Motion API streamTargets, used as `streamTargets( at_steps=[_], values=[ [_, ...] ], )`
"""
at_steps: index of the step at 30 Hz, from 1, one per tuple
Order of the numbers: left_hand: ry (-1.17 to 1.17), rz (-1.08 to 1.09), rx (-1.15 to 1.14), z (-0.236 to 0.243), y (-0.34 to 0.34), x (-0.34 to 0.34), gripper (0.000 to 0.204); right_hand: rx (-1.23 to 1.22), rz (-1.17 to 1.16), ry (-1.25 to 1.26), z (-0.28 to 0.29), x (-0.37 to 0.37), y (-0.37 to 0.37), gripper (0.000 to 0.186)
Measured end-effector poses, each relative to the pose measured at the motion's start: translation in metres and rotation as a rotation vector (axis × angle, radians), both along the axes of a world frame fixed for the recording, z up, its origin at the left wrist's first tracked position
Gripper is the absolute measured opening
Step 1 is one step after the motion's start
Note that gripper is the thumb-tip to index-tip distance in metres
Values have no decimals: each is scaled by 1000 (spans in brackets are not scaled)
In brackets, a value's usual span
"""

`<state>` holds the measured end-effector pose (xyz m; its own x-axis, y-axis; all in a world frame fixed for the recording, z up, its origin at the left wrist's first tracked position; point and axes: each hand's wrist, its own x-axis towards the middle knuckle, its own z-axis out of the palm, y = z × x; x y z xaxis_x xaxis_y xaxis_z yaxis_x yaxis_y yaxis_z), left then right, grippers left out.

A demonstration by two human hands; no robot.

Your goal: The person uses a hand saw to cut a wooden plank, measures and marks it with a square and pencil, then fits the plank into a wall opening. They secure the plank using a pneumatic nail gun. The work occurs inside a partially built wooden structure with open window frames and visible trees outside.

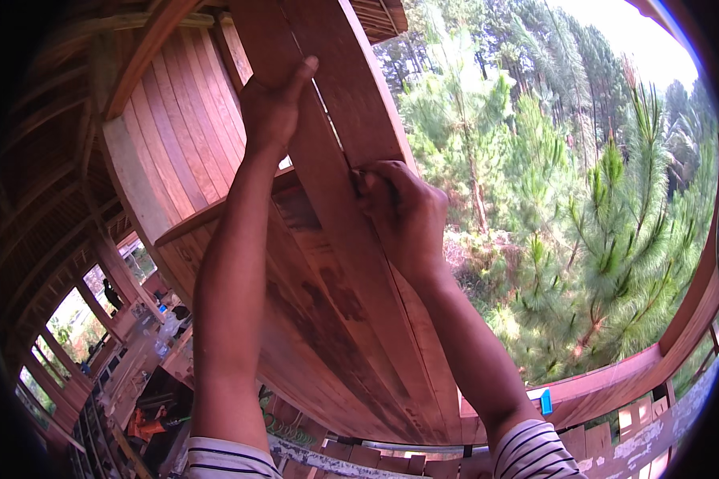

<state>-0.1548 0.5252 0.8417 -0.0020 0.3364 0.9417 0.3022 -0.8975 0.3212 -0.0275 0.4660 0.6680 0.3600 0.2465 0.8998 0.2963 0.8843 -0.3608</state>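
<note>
Two reddish-brown wooden boards stand side by side in front of me, a narrow gap with light showing through between them. My left hand (276, 112) is high up, wrapped round the edge of the left board (319, 152), its thumb lying across the face toward the gap. Lower down, my right hand (407, 211) is closed, with its fingertips pinched at the gap beside the right board (363, 88). A small dark bit shows at those fingertips, too hidden to name. Below the hands, a panel of wide planks (319, 299) with dark stains slopes down toward me.
A plank wall (192, 128) rises behind my left arm. On the far right runs a wooden rail (639, 371), with pine trees (615, 239) beyond. A small blue object (546, 401) sits near my right forearm. Lower left lie an orange tool (145, 425) and a green coil (287, 431).
</note>
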Motion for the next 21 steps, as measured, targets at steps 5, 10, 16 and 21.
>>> streamTargets(
  at_steps=[5, 10, 16, 21],
  values=[
    [-20, -27, -15, -1, -1, 3, 58, -6, -17, 2, -1, 1, 3, 12],
    [-10, 8, -22, 1, 0, -1, 58, 49, 235, 161, -8, 2, 0, 11],
    [-22, -101, 3, -3, 7, 4, 56, 35, 508, 345, -77, 9, -33, 13],
    [-32, -137, -10, 4, 13, -6, 52, -257, 489, 435, -193, -19, -100, 14]
  ],
)
